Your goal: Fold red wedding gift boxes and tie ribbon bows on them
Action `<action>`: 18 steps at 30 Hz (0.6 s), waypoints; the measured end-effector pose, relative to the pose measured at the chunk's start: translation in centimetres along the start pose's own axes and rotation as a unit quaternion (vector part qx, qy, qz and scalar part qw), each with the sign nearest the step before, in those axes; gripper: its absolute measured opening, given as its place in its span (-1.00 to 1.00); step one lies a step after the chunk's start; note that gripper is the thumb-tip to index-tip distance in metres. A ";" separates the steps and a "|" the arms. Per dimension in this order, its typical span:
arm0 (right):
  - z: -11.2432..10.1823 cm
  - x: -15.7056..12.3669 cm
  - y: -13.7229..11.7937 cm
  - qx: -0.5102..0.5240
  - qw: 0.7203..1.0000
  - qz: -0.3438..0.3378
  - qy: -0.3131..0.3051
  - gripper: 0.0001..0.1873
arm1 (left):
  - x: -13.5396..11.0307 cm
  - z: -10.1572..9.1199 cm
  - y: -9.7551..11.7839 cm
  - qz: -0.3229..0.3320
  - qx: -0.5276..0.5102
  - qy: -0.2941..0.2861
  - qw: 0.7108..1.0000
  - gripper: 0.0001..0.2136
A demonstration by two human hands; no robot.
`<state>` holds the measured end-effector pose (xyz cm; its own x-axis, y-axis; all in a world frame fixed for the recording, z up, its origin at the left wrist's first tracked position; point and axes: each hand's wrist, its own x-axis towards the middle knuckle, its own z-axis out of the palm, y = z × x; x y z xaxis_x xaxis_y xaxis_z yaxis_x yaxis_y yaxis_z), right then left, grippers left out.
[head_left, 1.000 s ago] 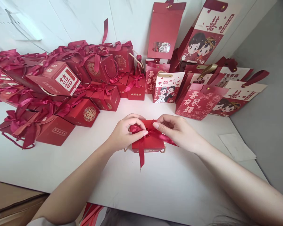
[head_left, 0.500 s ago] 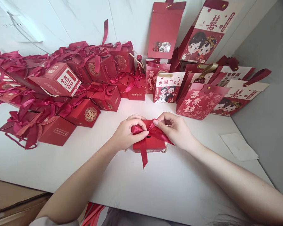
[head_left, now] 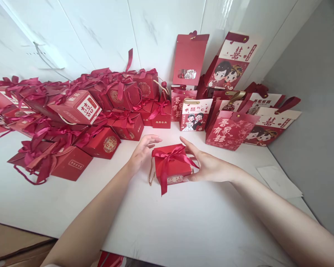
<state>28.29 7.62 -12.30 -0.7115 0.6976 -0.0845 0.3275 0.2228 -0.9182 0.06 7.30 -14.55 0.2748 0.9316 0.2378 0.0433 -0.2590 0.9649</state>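
Note:
A small red gift box (head_left: pixel 176 168) rests on the white table between my hands, its top tied with a dark red satin ribbon bow (head_left: pixel 171 155). One ribbon tail hangs over the front, and a twisted gold cord shows at each side. My left hand (head_left: pixel 140 154) is beside the box's left edge, fingers apart and holding nothing. Around the right side is my right hand (head_left: pixel 208 163), thumb and fingers spread wide; its lower fingertips are at the box's front corner, and whether they press on it I cannot tell.
A heap of similar ribboned red boxes (head_left: pixel 69 163) fills the left and back. Printed red and white gift bags (head_left: pixel 231 129) stand at the back right, some stacked. White paper (head_left: pixel 278 181) lies by the grey wall (head_left: pixel 308 122). Brown cardboard (head_left: pixel 13 241) shows below the front edge.
My hands have let go of the ribbon bow and opened out to either side of the box. The bow is now fully visible, and the camera's view has tipped upward.

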 end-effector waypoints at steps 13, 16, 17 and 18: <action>3.4 3.2 3.5 0.205 0.956 -0.132 0.161 -0.17 | 0.3 1.8 -2.4 -0.031 0.024 -0.028 0.999 -0.29; 3.5 3.6 4.2 0.186 0.959 -0.125 0.176 -0.18 | 0.4 2.2 -2.3 -0.013 0.087 0.005 0.996 -0.38; 3.5 3.8 4.4 0.184 0.957 -0.124 0.187 -0.22 | 0.5 2.3 -2.3 -0.011 0.110 0.018 0.994 -0.39; 3.5 4.1 4.6 0.183 0.955 -0.124 0.198 -0.25 | 0.6 2.4 -2.4 -0.011 0.129 0.028 0.991 -0.39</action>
<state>24.74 9.11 -18.26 -0.4244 0.8734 0.2390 -0.1112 0.2117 -0.9710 2.38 7.86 -16.94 0.2178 0.9485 0.2300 0.2946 -0.2886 0.9110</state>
